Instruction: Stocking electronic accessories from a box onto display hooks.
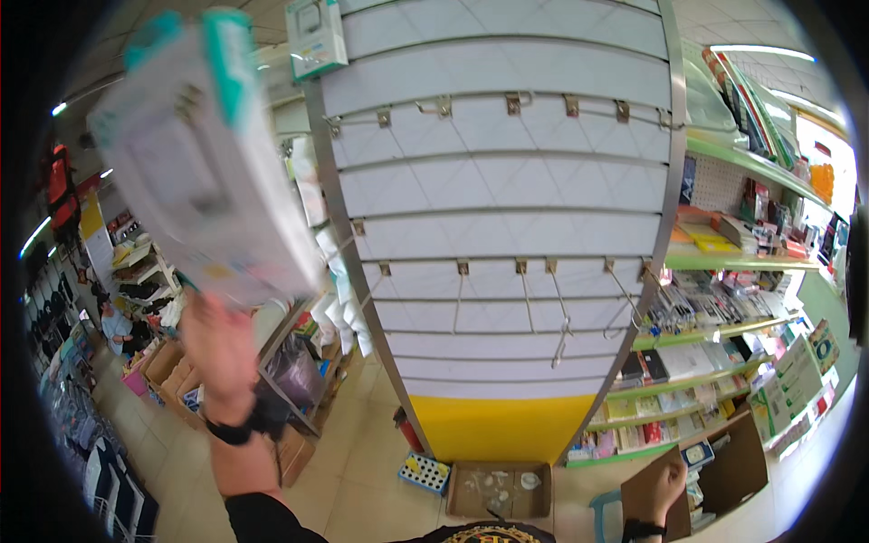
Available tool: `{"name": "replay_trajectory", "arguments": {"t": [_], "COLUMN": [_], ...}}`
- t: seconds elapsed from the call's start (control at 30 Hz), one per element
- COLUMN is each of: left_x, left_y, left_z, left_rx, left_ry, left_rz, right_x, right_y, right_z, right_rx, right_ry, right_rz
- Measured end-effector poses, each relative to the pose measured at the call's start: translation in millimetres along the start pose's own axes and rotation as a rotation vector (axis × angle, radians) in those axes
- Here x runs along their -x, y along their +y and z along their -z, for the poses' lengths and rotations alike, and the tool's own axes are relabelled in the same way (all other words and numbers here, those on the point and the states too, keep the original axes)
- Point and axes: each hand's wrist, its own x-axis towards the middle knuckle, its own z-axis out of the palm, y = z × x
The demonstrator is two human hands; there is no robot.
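Note:
At the upper left of the head view, my left hand holds up a large white and teal product box from below; the box is blurred. A similar small box sits at the top left corner of the slatwall panel, which bears several metal hooks. Low on the right, my right hand is curled beside an open cardboard box containing small packages. Whether its fingers hold anything is unclear.
A shallow cardboard tray and a blue perforated rack lie on the floor below the panel. Stocked shelves stand to the right. Cartons stand at left, with a person farther back.

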Motion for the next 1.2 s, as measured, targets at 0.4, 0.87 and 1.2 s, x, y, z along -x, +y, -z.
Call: {"name": "replay_trajectory", "arguments": {"t": [0.4, 0.87, 1.2], "left_x": [268.0, 338.9, 383.5], "left_y": [-43.7, -29.9, -30.7], "left_z": [-218.0, -295.6, -241.3], "left_rx": [0.483, 0.418, 0.247], "left_ry": [-0.175, -0.567, -0.434], "left_rz": [1.135, 1.339, 1.643], "right_x": [36.0, -14.9, -112.5], "right_y": [-143.6, -63.8, 67.8], "right_z": [-36.8, 112.4, 260.6], "right_rx": [-0.475, -0.610, 0.915], "right_ry": [-1.062, -0.668, 0.023], "right_rz": [-0.092, -0.288, -0.513]}}
